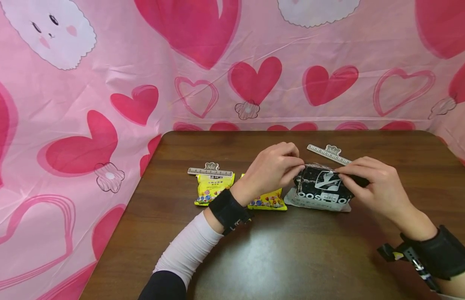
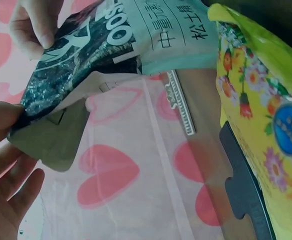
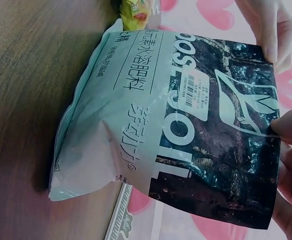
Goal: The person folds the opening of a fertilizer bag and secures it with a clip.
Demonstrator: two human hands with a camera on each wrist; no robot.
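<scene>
Soil bag [image 1: 322, 189] sits on the brown table [image 1: 292, 258] just past its middle, pinched at the top edge from both sides: the left hand [image 1: 271, 168] has its fingertips [image 1: 297, 166] closed on the upper corner at about ten o'clock of the bag, and the right hand [image 1: 371, 183] has its fingertips [image 1: 344, 177] closed on the top edge at about two o'clock. Both sets of fingers are narrow, nipping the film rather than wrapping the bag. Its long axis runs left to right between the two hands, so each hand lies equally near, with the body of the bag hanging toward six o'clock from the fingers and resting on the table. It has a dark, glossy, soil-printed upper part with a white leaf mark, and a pale green band with lettering below. A white sealing clip [image 1: 329, 153] lies just behind it at twelve o'clock. At nine o'clock, past the left wrist, lie two yellow snack packets [image 1: 211, 187], one wearing a second clip [image 1: 210, 171].
</scene>
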